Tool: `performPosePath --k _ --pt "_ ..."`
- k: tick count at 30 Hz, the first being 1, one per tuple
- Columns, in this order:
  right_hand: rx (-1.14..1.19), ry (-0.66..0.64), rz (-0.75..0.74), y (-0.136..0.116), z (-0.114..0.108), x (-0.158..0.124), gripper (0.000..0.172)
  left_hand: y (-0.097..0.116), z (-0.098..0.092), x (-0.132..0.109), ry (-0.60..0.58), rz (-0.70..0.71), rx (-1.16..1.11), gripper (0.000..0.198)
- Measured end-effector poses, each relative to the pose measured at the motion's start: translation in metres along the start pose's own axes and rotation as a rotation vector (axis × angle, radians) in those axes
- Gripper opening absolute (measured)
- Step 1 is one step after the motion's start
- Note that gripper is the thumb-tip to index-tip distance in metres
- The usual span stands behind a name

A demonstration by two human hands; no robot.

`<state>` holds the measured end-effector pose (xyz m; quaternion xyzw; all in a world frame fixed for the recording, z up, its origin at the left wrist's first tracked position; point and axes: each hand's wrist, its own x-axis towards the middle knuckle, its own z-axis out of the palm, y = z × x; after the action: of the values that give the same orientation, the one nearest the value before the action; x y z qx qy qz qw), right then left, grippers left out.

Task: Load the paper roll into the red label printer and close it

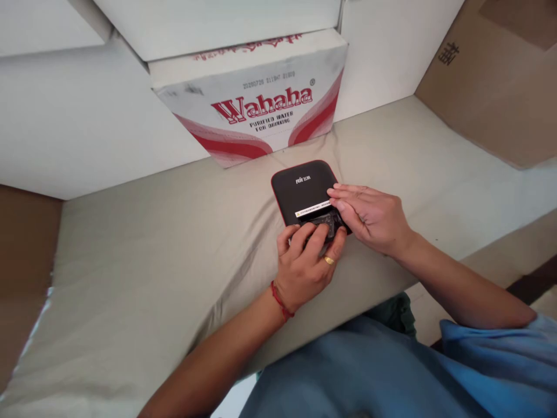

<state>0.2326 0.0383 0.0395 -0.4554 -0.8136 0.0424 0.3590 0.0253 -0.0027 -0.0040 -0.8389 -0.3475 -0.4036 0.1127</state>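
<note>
Black device [302, 194]: on cloth-covered worktop [139, 273], near side of Wahaha carton [265, 107] | left hand [307, 264]: fingers grasping device's near end | right hand [374, 220]: fingers touching its right edge, cannot tell whether grasping

Creased beige cloth [152, 261] runs wide, and on it: black device [300, 191] centre-frame, Wahaha carton [270, 125] upper centre, brown cardboard [500, 87] upper right!

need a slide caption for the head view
Left hand and right hand on a black device, in front of a Wahaha box.
</note>
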Motion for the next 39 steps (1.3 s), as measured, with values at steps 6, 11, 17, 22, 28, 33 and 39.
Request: performPosePath --k 6,11,17,22,28,33,39 --pt "0.112 0.029 0.061 -0.002 0.001 -0.001 0.031 -0.009 -0.008 0.002 0.185 -0.185 -0.289 0.047" --pt "0.167 0.038 -0.118 -0.01 0.007 -0.013 0.027 -0.033 0.001 -0.004 0.409 -0.565 -0.615 0.047" --pt "0.103 0.219 -0.112 -0.009 0.014 -0.037 0.029 -0.05 0.023 -0.012 0.277 -0.84 -1.142 0.072" --pt "0.153 0.247 -0.073 -0.009 0.018 -0.045 0.03 -0.053 0.022 -0.011 0.253 -0.978 -1.391 0.093" --pt "0.156 0.257 -0.054 -0.01 0.02 -0.044 0.033 -0.063 0.024 -0.019 0.176 -1.093 -1.541 0.105" --pt "0.091 0.255 -0.05 -0.009 0.019 -0.044 0.034 -0.068 0.032 -0.027 0.096 -0.977 -1.419 0.103" --pt "0.18 0.127 -0.104 -0.012 -0.007 -0.015 0.04 -0.059 0.043 -0.028 0.19 -0.968 -1.377 0.075"
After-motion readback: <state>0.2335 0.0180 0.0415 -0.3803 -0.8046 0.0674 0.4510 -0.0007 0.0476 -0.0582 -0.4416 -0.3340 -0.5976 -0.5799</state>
